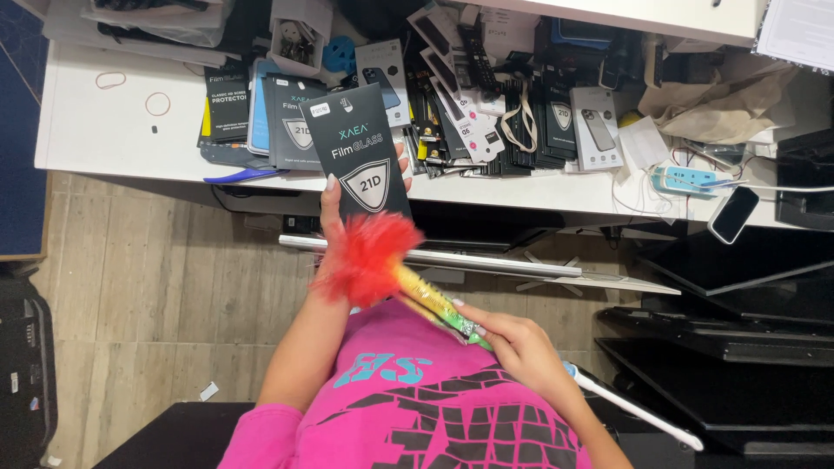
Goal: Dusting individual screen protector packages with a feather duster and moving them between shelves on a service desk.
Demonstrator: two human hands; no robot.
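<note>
My left hand [333, 208] holds up a flat black screen-protector box [358, 156] with a shield mark, thumb on its left edge and fingertips showing at its right edge. My right hand [512, 343] grips the handle of a feather duster [408, 278]. The duster's red fluffy head sits just below the box, over my left wrist. Its yellow-green shiny stem runs down to my right hand and a white handle end [643, 412] sticks out past it. I wear a pink printed shirt [417, 408].
A white counter [104, 130] holds a heap of dark phone-accessory boxes [486, 104], rubber bands, a blue power strip [686, 181] and a phone [732, 214]. Black shelves [738, 339] stand to the right. Below is a wood-look floor [156, 295].
</note>
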